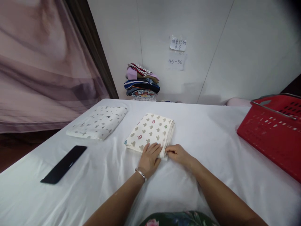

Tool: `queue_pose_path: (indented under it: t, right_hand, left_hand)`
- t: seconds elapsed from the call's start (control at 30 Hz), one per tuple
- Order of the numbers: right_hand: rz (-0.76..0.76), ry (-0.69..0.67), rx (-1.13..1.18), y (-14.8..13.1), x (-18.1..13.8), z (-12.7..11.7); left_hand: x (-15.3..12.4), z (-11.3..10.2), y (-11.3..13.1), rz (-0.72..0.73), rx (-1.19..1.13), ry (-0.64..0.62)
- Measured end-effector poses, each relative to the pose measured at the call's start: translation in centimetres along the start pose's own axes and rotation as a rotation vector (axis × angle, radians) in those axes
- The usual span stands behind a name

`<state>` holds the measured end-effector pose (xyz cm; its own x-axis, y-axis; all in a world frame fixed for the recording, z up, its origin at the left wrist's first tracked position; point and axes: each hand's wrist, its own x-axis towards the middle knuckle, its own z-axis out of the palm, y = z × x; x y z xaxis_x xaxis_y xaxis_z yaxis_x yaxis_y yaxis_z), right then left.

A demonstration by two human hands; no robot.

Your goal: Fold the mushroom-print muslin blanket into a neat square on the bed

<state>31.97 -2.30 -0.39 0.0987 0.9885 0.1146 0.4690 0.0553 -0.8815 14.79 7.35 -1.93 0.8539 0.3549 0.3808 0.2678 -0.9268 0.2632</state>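
A folded cream cloth [150, 130] with a mushroom print lies in front of me on the white-covered table [103, 175]. My left hand [150, 158] lies flat on its near edge, fingers stretched out over the fabric. At the cloth's near right corner, my right hand [179, 154] has its fingers closed in a pinch on the layered edge. Farther left rests a second folded white cloth [100, 122] with small grey figures, touched by neither hand.
A flat black object [64, 164] lies at the table's left. On the right stands a red perforated basket [272, 135] with a metal handle. Behind the table's far edge rises a stack of folded fabrics [142, 83] against the wall. A pink curtain [47, 62] hangs at the left.
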Motion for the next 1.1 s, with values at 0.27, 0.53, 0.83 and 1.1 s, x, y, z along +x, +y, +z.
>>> queue_pose_path:
  t: [0.27,0.53,0.83,1.1]
  right_hand:
    - [0.111,0.193,0.126,0.9,0.3,0.2]
    - [0.152,0.528,-0.013,2.4,2.8,-1.4]
    - [-0.031,0.39,-0.618,-0.2,9.2,-0.8]
    - [0.427,0.221,-0.776,3.7,11.8,-1.1]
  left_hand:
    - [-0.1,0.0,0.0,0.013,-0.002,0.013]
    - [-0.2,-0.1,0.2,0.054,0.037,-0.001]
    - [-0.3,-0.1,0.1,0.048,0.005,-0.012]
    - [-0.3,0.2,0.4,0.029,-0.01,-0.035]
